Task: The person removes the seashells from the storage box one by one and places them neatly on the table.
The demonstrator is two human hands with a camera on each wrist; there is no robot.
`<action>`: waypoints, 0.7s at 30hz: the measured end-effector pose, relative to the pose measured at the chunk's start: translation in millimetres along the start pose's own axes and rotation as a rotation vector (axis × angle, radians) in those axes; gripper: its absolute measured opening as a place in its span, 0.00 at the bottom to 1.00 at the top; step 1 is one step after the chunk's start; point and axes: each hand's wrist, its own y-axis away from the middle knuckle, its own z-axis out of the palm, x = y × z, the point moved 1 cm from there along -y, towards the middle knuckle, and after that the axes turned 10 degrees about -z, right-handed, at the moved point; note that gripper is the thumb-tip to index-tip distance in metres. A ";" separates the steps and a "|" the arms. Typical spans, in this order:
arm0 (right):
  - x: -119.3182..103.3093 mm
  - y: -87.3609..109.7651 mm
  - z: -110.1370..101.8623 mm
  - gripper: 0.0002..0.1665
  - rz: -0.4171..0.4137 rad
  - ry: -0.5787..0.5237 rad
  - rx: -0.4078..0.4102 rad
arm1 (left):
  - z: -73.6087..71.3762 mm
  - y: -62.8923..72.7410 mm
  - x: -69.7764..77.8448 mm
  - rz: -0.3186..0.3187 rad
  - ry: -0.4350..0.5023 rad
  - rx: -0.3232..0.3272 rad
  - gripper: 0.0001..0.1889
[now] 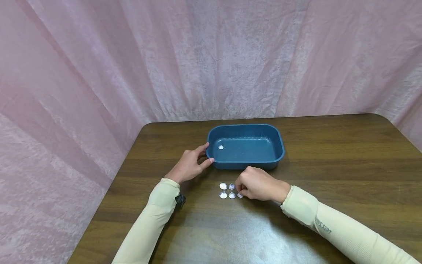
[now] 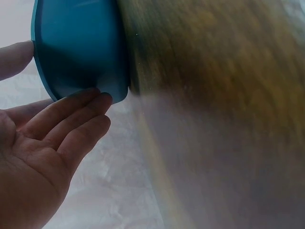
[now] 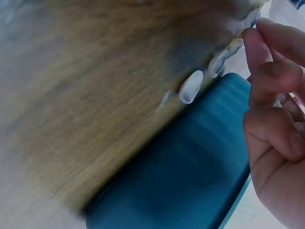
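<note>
My right hand (image 1: 258, 184) is bent over the near right end of two short rows of small white shells. Its thumb and forefinger pinch at one shell (image 1: 240, 195), partly covered by the fingertips. Beside it lie several others, such as a shell (image 1: 223, 186) at the far left of the group. My left hand (image 1: 188, 165) touches the left end of a blue rectangular basin (image 1: 245, 165) with fairly straight fingers, the thumb at its near corner. In the left wrist view, the fingers (image 2: 78, 126) rest along the basin's outer wall. One shell (image 1: 221, 147) sits inside the basin, towards its left.
The basin stands near the back edge of a brown wooden table (image 1: 346, 157), just beyond the shell rows. A pink curtain (image 1: 211, 58) hangs behind the table and down its left side. Bare wood extends to the right of the basin.
</note>
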 end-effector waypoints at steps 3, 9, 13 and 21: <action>1.0 0.7 0.4 0.10 -0.004 -0.019 -0.004 | -0.2 0.1 0.3 -0.001 -0.003 0.003 0.37; 1.7 2.0 1.1 0.10 -0.024 -0.040 -0.014 | -0.5 0.7 1.0 -0.012 -0.006 0.000 0.37; 1.7 2.2 -0.7 0.09 -0.047 -0.030 -0.002 | -0.2 0.8 0.8 -0.017 -0.007 0.000 0.37; 2.0 0.9 -15.2 0.09 -0.049 0.017 0.045 | -0.9 0.7 1.5 -0.027 -0.020 -0.002 0.37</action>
